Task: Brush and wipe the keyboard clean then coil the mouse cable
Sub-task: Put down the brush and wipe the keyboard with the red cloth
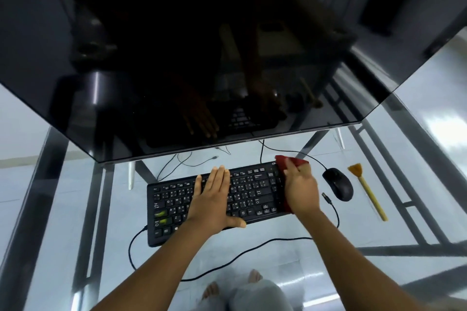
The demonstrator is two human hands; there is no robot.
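Observation:
A black keyboard [252, 192] lies on a glass desk [290, 257] below a dark monitor. My left hand [213, 199] rests flat on the keyboard's middle, fingers together, thumb at the front edge. My right hand [300, 190] presses a red cloth [288, 163] onto the keyboard's right end; the cloth shows above and beside the palm. A black mouse [338, 184] sits right of the keyboard. Its black cable [227, 264] loops loosely across the front of the desk, with a plug end [326, 198] near the mouse. A yellow-handled brush [367, 190] lies to the right of the mouse.
The big dark monitor [177, 70] overhangs the back of the desk and reflects my hands. Thin cables [182, 161] trail behind the keyboard. Through the glass I see the metal desk frame [404, 209], a tiled floor and my feet [212, 290].

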